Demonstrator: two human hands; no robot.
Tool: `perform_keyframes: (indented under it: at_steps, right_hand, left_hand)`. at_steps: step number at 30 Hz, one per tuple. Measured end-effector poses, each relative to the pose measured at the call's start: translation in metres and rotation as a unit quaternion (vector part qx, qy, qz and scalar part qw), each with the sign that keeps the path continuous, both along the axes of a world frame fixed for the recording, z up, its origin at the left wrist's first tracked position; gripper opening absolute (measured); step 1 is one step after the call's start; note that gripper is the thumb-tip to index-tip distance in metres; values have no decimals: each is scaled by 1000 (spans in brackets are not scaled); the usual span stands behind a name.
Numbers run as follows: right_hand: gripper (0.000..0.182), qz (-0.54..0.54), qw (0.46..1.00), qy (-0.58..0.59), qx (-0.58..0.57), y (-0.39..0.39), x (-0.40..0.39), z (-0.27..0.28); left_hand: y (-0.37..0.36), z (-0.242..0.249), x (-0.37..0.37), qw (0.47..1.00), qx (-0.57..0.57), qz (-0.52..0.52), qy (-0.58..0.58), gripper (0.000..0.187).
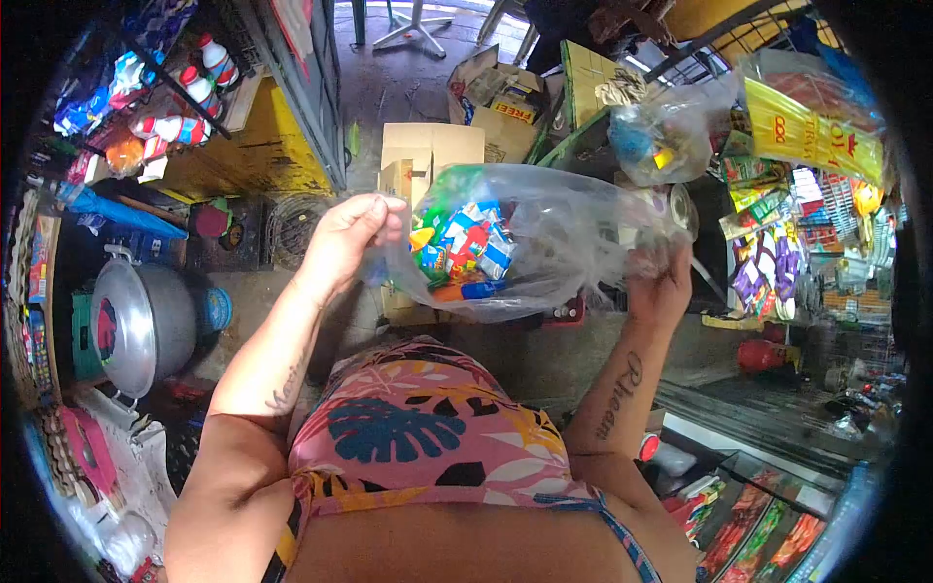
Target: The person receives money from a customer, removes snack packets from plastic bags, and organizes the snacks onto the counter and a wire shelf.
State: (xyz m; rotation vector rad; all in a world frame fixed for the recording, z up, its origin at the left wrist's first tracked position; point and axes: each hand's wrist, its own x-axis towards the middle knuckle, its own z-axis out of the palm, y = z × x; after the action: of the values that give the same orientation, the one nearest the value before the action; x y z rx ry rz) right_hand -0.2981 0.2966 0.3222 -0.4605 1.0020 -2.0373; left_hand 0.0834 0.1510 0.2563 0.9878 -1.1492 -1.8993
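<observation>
A clear plastic bag (pixel 544 209) stretches between my two hands in front of my body. Inside it, toward the left end, lie small colourful packets (pixel 476 243) in blue, red and green, with an orange-and-blue item (pixel 471 291) along the lower side. My left hand (pixel 358 238) pinches the bag's left edge between thumb and fingers. At the other end my right hand (pixel 663 277) grips the gathered plastic, its fingertips partly hidden by the film.
Below the bag stands an open cardboard box (pixel 432 144). To the left sits a large metal pot (pixel 146 325). Another filled plastic bag (pixel 661 141) and hanging sachets (pixel 765 267) are at the right. A glass case (pixel 758 496) of packets stands at lower right.
</observation>
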Motion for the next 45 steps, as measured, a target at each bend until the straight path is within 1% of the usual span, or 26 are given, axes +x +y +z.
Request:
perform_keyframes:
  at_steps: [2,5,6,9,10,12,13,15,17,19,21,23,25,26,29,30,32,34,35,36,37,39,40,41,42,45]
  right_hand:
    - [15,-32,997,-17,62,-2,3,-13]
    - [23,17,978,144,149,8,-2,-66]
    - [30,-14,966,140,219,15,-2,-82]
    - [34,-23,946,200,254,28,-3,-90]
    - [35,-88,912,301,265,29,-8,-97]
    - [35,-197,813,482,262,27,-15,-104]
    - [35,-251,749,557,257,26,-15,-100]
    - [34,-323,620,681,219,21,5,-60]
    - [28,-122,734,649,159,22,15,-62]
    - [16,108,774,608,144,8,31,-95]
    - [16,298,773,536,163,-9,54,-143]
    - [17,408,657,597,214,-29,63,-206]
    - [31,431,590,636,248,-39,68,-266]
    - [38,443,555,653,264,-42,73,-273]
    - [68,368,493,710,344,-22,82,-264]
    - [81,422,405,725,364,-22,80,-268]
    - [75,371,394,782,310,-1,69,-273]
    - [66,318,479,742,346,7,48,-301]
    - [61,293,556,660,412,5,39,-329]
    - [56,248,631,570,464,3,30,-356]
    - [53,233,640,541,494,2,22,-355]
    - [47,275,584,530,550,-13,5,-297]
    - [44,315,555,529,560,-20,-4,-268]
    - [42,347,535,523,567,-30,-15,-259]
    - [44,380,521,519,561,-38,-27,-276]
    - [41,466,592,456,474,-52,-22,-267]
  left_hand:
    - [1,-15,-10,999,2,-6,-32,26]
    - [13,-44,-16,992,10,-53,-111,25]
    - [21,-45,-18,993,30,-61,-102,24]
    - [37,-43,-21,989,88,-39,-112,24]
    - [40,-43,-23,990,85,-26,-110,24]
    - [41,-39,-28,992,79,-16,-93,24]
    - [41,-36,-30,993,75,-12,-85,25]
    - [46,-23,-41,996,62,-14,-69,27]
    - [52,-6,-53,998,37,-29,-47,30]
    - [61,14,-65,997,52,-56,-18,34]
    - [67,26,-73,994,46,-85,48,35]
    - [68,34,-79,993,18,-101,56,38]
    - [69,48,-89,991,-1,-108,81,38]
    - [73,58,-95,990,-4,-105,95,38]
    - [82,93,-107,982,-26,-110,154,39]
    - [83,105,-107,975,-43,-117,186,39]
    - [77,129,-108,960,-64,-111,248,40]
    - [69,153,-104,954,-79,-80,277,40]
    - [66,162,-100,954,-88,-64,278,39]
    - [61,167,-98,953,-138,-67,261,38]
    - [57,169,-93,953,-153,-67,255,37]
    - [48,169,-85,958,-152,-44,238,35]
    - [43,168,-85,952,-144,-55,264,36]
    - [41,166,-86,956,-126,-45,263,37]
    - [39,163,-88,958,-109,-36,262,38]
    - [36,148,-97,975,-83,-23,203,40]
